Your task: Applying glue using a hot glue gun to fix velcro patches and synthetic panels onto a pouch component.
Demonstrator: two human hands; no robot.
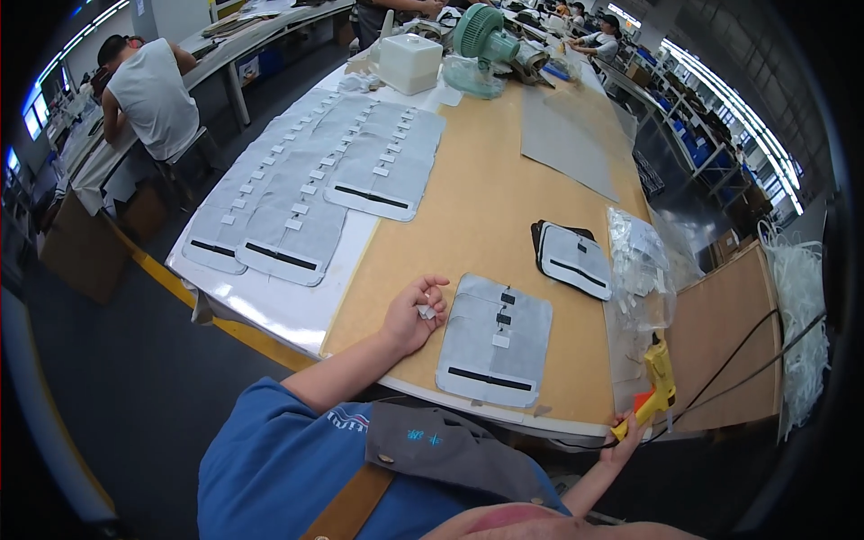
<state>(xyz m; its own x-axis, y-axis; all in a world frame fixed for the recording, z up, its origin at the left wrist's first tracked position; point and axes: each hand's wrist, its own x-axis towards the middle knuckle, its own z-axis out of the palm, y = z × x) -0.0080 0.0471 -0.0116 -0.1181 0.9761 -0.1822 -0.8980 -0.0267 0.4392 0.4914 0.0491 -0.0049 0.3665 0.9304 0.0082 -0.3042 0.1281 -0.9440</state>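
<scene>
A yellow hot glue gun (660, 376) is gripped in my right hand (625, 432), beyond the table's near right edge, its nozzle pointing up. My left hand (414, 315) is curled over small white pieces (426, 311), just left of a grey fabric panel (522, 346). That panel lies flat before me, with a black strip near its lower edge, two small dark patches and one white patch up its middle. Overlapping rows of similar grey panels (310, 216) with white patches cover the table's left side. A small stack of panels (576, 261) lies farther right.
A clear plastic bag (641, 270) lies by the table's right edge. Black cables (733, 360) run near the glue gun past a wooden board (729, 342). A green fan (486, 40) and white container (409, 63) stand at the back. A person (153, 94) sits at the left.
</scene>
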